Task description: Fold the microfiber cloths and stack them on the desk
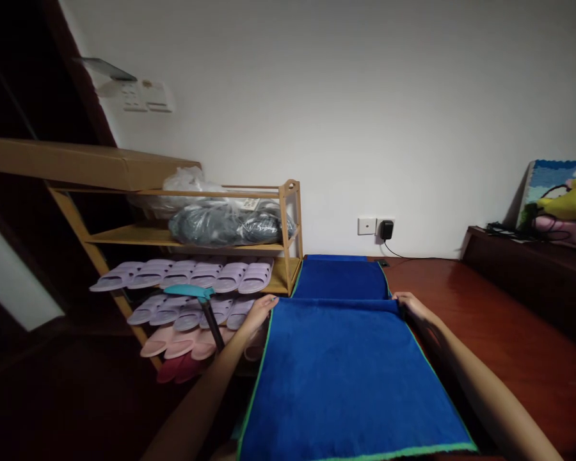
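Note:
A blue cloth with green edging (350,378) is stretched out between my two hands, its lower part hanging toward me. My left hand (264,308) pinches its upper left corner. At the upper right corner, my right hand (409,305) grips the same cloth. Beyond it, more blue cloth (343,278) with green edging lies on the reddish wooden surface (499,320), near the wall. How the far cloth is folded, and whether it is separate, I cannot tell.
A wooden rack (288,243) at the left holds bagged items (230,221), a cardboard box (86,165) and several slippers (192,272). A turquoise handle (188,291) stands before it. A plug (386,229) with a cable is on the wall. A dark ledge (523,250) bounds the right.

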Demonstrator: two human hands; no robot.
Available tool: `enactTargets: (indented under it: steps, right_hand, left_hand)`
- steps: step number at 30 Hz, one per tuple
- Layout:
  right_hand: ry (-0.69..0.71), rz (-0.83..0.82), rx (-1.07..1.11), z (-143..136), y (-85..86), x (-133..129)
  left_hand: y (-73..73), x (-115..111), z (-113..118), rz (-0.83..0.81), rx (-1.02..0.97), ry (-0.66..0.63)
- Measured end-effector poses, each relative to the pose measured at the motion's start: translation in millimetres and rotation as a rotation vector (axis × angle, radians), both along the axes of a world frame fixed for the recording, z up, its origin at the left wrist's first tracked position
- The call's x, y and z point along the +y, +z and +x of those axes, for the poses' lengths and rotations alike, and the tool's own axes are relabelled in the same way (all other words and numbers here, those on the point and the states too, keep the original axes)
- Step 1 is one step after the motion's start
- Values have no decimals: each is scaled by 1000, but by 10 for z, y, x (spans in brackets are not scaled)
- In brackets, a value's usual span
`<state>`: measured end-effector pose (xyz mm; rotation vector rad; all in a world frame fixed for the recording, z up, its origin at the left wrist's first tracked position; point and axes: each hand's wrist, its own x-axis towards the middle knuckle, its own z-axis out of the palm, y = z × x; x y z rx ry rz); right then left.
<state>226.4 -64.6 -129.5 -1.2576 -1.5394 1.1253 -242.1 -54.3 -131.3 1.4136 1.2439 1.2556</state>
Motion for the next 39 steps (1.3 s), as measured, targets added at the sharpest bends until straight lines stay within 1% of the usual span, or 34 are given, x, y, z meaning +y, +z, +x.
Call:
enactTargets:
  steps: [5,8,11,14,16,22,25,28,31,33,39]
  right_hand:
    - [-52,14,-173,142,72,32]
    - [-94,38,-235,128,122,46]
    - [-93,75,-219,52,151,17]
    - [-53,72,-182,-24,129,-49]
    - [-58,61,-179,-41,89,-91]
    - [-166,66,-257,60,-20,-149]
    - [-239,79,-323,108,-31,-163]
    - [-293,100,-362,127,-3,-202]
    - [-291,128,-349,148,85,-278]
    - [-271,146,-327,177,188,-344]
    - [-190,206,-211,342,639,-578]
  left_hand:
    - [33,-7,64,-43,-72,-2]
    - [72,-31,78,-75,-112,-18]
    - [97,-59,82,-111,-149,-36]
    - [98,-76,80,-141,-178,-55]
    - [87,-76,78,-153,-197,-68]
    - [39,-18,111,-172,-221,-57]
    - [42,0,140,-171,-199,-34]
    - [88,-29,143,-169,-164,-28]
    - [191,-85,119,-163,-128,-41]
    - [290,-111,101,-143,-109,-53]
    - [643,-121,87,-7,-59,-69]
